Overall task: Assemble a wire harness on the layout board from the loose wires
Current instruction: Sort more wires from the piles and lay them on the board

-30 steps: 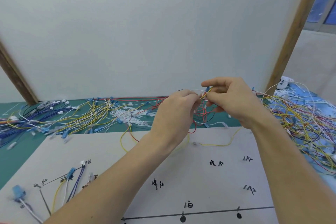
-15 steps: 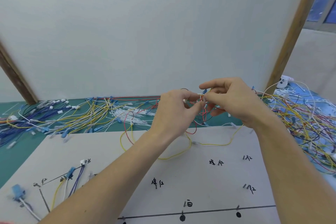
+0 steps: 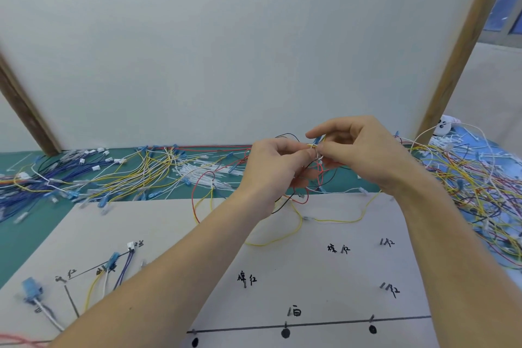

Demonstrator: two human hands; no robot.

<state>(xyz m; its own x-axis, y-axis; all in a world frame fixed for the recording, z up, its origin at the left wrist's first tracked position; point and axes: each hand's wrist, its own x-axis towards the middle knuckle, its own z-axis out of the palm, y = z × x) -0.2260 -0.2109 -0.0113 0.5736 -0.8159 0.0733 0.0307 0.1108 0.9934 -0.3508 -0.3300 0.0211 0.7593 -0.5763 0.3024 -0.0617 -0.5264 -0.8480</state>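
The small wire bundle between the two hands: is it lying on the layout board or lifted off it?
Lifted. Both hands pinch the wire bundle in the air; only its yellow loop trails onto the layout board.

The layout board [image 3: 324, 271] bears handwritten labels: "白" [image 3: 296, 311], "棕红" [image 3: 247, 279] and "1红" [image 3: 387, 242].

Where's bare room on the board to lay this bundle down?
Free: the board centre, between the yellow loop and the black line; also its upper left corner. Crowded: the green mat behind, the wire pile on the right, and the connectors lower left. Both hands pinch the bundle.
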